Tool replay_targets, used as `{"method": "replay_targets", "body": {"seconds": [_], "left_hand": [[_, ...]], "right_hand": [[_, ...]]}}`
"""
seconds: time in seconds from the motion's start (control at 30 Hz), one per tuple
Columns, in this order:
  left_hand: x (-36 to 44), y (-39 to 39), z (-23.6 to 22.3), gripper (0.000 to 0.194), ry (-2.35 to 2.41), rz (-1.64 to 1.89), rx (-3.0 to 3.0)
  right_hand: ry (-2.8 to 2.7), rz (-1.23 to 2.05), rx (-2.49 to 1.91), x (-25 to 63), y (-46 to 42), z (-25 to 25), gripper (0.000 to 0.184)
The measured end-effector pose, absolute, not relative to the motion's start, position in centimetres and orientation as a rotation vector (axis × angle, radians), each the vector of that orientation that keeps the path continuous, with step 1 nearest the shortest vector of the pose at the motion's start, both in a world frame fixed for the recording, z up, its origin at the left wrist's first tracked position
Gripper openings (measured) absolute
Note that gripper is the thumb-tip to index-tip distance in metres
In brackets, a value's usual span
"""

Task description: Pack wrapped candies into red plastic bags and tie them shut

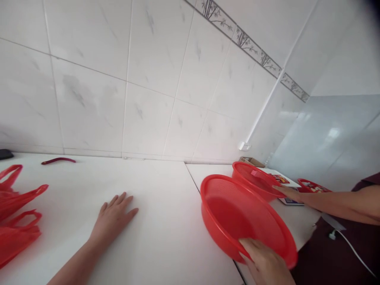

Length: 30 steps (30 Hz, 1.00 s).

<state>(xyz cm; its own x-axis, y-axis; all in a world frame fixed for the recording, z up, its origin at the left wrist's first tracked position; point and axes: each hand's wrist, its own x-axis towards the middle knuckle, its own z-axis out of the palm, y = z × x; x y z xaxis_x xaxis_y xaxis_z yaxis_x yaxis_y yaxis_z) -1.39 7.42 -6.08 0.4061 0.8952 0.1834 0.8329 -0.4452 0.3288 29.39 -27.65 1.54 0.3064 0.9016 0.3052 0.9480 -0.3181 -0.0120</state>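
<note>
While right hand (264,259) pinches red basket (213,225), left hand (115,213) lies spread on white table (160,241), left of grip.

L hand (116,213) flat on wht desk (160,233), plastic bags (18,239) to its L; R hand (263,258) grips red plastic basket (242,211).

Red basket (246,215) tilted in your right hand (263,259)

Your basket is round, wide-rimmed plastic with finely slotted walls, its mouth facing up. You grip its near rim, over the worktop's (160,221) right edge; whether its base touches is unclear.
</note>
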Motion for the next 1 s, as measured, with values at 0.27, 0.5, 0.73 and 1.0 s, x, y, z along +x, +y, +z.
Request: {"method": "replay_targets", "body": {"seconds": [0.27,0.5,0.73,1.0], "left_hand": [[-1.8,8.0,-6.3,0.058,1.516,0.524,2.520],[-1.6,7.7,-5.7,0.059,1.535,0.484,2.530],[-1.7,7.9,-6.2,0.058,1.540,0.496,2.521],[-1.5,7.8,-5.8,0.056,1.565,0.490,2.492]], "right_hand": [[-1.840,-0.593,-2.339,29.5,-16.3,3.9,0.021],[-1.832,-0.555,-2.084,33.9,-12.9,4.4,0.043],[-1.301,-0.807,-2.206,42.2,-12.4,4.9,0.038],[-0.961,-0.730,-2.540,52.5,-14.8,3.7,0.049]]}}
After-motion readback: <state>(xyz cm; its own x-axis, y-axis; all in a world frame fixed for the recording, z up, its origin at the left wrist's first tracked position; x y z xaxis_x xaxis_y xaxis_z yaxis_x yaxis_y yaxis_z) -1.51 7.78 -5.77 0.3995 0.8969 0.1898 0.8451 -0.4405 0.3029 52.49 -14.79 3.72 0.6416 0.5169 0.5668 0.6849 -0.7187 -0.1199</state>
